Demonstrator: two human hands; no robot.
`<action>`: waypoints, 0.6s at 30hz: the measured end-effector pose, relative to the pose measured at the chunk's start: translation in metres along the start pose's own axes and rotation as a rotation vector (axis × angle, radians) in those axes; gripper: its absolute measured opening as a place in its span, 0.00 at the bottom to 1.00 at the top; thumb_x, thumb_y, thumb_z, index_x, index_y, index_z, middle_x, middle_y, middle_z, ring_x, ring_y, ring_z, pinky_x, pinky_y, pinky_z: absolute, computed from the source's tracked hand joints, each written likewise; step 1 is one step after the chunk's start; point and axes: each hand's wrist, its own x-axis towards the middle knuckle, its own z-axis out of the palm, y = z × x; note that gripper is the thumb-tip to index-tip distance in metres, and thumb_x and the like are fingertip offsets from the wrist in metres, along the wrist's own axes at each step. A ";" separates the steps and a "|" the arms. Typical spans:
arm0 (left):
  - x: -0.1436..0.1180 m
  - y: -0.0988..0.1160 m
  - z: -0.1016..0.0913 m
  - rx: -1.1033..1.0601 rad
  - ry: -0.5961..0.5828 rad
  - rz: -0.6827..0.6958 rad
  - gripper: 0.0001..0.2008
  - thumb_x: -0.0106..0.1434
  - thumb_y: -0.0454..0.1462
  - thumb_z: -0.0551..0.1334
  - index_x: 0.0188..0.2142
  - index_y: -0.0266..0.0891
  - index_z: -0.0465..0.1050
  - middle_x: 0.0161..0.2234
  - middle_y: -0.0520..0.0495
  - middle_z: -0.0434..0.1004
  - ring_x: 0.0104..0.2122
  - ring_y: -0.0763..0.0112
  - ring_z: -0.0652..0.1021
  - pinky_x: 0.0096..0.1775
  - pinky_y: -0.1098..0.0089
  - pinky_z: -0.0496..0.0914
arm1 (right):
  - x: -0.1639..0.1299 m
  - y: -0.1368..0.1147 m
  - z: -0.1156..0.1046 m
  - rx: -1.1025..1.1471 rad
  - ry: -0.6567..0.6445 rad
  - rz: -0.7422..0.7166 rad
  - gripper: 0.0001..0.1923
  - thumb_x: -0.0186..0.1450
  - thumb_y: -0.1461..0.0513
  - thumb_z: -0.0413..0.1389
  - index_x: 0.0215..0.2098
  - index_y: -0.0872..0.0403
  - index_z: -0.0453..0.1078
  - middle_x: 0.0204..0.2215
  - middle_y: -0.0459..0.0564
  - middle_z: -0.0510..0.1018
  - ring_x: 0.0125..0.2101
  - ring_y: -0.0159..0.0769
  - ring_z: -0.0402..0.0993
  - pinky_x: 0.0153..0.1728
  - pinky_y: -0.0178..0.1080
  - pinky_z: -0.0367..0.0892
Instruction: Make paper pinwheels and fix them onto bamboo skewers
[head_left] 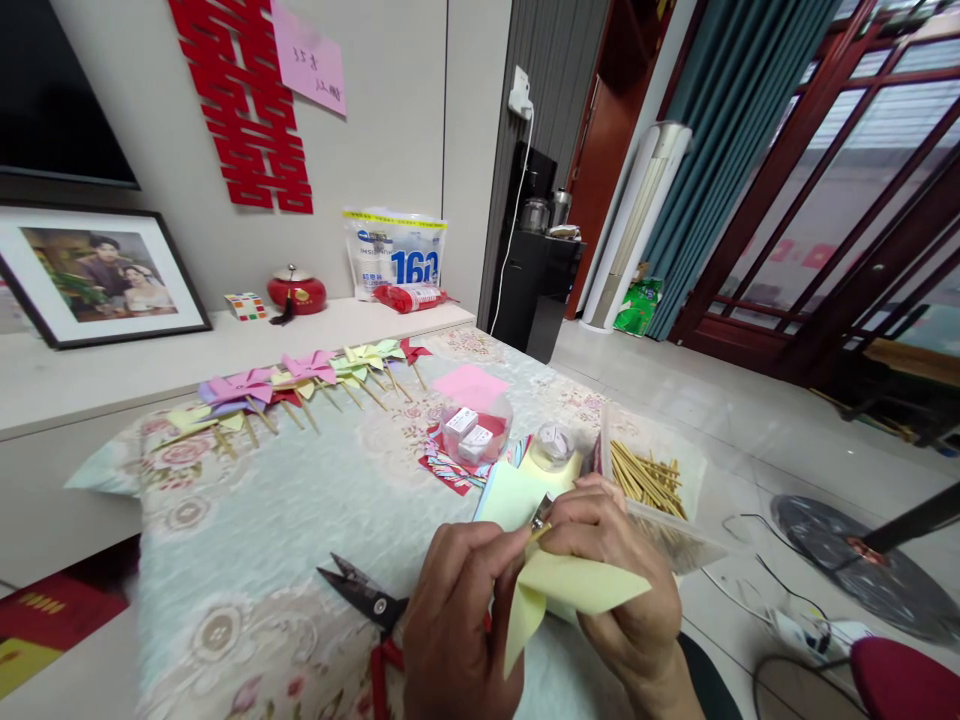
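My left hand [469,610] is closed on a pale yellow paper pinwheel [570,582], whose folded blades hang between my hands. The end of a thin wooden stick [540,533] shows at its top, beside my left fingertips. Closed around a small shiny metal tool [541,510], my right hand [619,560] meets the left at the stick end and also touches the paper. The tool's exact kind is mostly hidden by the fingers. Scissors [367,600] with dark blades and red handles lie open just left of my left hand, partly covered by it.
Several finished pinwheels [307,368] lie in a row along the table's far edge. Beyond my hands are a clear round tub [476,430] with small white boxes, a smaller round container [555,443] and paper sheets [512,497]. A bin of wooden sticks [652,480] stands at the right.
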 end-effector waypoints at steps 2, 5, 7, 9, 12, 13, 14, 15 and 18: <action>0.000 0.000 -0.001 0.027 0.002 0.004 0.16 0.62 0.28 0.55 0.47 0.43 0.73 0.37 0.46 0.74 0.37 0.65 0.76 0.37 0.68 0.70 | -0.002 0.002 0.001 0.012 0.017 -0.003 0.12 0.61 0.74 0.50 0.36 0.55 0.70 0.30 0.47 0.73 0.32 0.36 0.73 0.47 0.49 0.60; 0.002 0.000 -0.003 0.061 -0.047 0.040 0.18 0.60 0.27 0.55 0.47 0.42 0.72 0.38 0.46 0.74 0.38 0.66 0.76 0.37 0.69 0.71 | -0.005 0.005 0.002 0.019 0.032 -0.003 0.17 0.60 0.75 0.51 0.44 0.54 0.68 0.33 0.48 0.75 0.35 0.37 0.74 0.50 0.50 0.59; 0.003 0.001 -0.004 0.074 -0.052 0.051 0.18 0.60 0.27 0.54 0.47 0.41 0.72 0.37 0.47 0.74 0.37 0.67 0.76 0.37 0.69 0.71 | -0.006 0.005 0.001 0.009 0.017 -0.003 0.20 0.60 0.75 0.51 0.48 0.55 0.68 0.35 0.49 0.76 0.36 0.37 0.74 0.51 0.50 0.58; 0.004 0.001 -0.006 0.086 -0.035 0.054 0.17 0.61 0.28 0.54 0.46 0.41 0.72 0.37 0.47 0.73 0.37 0.67 0.76 0.37 0.69 0.71 | -0.005 0.005 0.000 0.001 -0.005 -0.003 0.18 0.61 0.74 0.51 0.47 0.54 0.70 0.35 0.49 0.76 0.36 0.37 0.74 0.51 0.50 0.58; 0.005 0.001 -0.008 0.111 -0.073 0.098 0.16 0.61 0.27 0.55 0.46 0.41 0.71 0.36 0.47 0.74 0.36 0.68 0.76 0.36 0.70 0.71 | -0.003 0.004 -0.001 0.006 -0.011 -0.005 0.15 0.61 0.72 0.51 0.43 0.54 0.71 0.33 0.49 0.75 0.35 0.37 0.74 0.49 0.49 0.60; 0.006 0.001 -0.008 0.119 -0.089 0.107 0.16 0.61 0.27 0.55 0.46 0.41 0.71 0.36 0.47 0.74 0.36 0.68 0.76 0.37 0.71 0.71 | -0.002 0.004 -0.001 0.004 -0.009 -0.003 0.15 0.61 0.72 0.51 0.42 0.54 0.71 0.33 0.49 0.75 0.34 0.37 0.74 0.49 0.49 0.60; 0.006 0.002 -0.008 0.122 -0.092 0.104 0.16 0.61 0.27 0.56 0.46 0.41 0.71 0.36 0.47 0.74 0.36 0.68 0.76 0.37 0.71 0.71 | -0.002 0.004 0.000 0.001 -0.009 0.000 0.15 0.61 0.73 0.51 0.42 0.54 0.71 0.33 0.49 0.76 0.34 0.37 0.74 0.49 0.49 0.59; 0.005 0.002 -0.008 0.122 -0.082 0.090 0.15 0.61 0.28 0.55 0.46 0.41 0.71 0.36 0.48 0.74 0.36 0.68 0.76 0.36 0.71 0.71 | -0.002 0.004 0.000 -0.003 -0.011 0.002 0.15 0.61 0.73 0.51 0.42 0.54 0.71 0.33 0.49 0.76 0.35 0.37 0.74 0.50 0.49 0.59; 0.004 0.005 -0.003 0.108 -0.023 0.035 0.14 0.64 0.29 0.54 0.45 0.43 0.72 0.35 0.48 0.74 0.35 0.67 0.76 0.36 0.70 0.70 | -0.004 0.005 0.001 -0.016 -0.009 0.003 0.15 0.60 0.73 0.50 0.42 0.54 0.71 0.34 0.49 0.76 0.35 0.38 0.74 0.50 0.49 0.59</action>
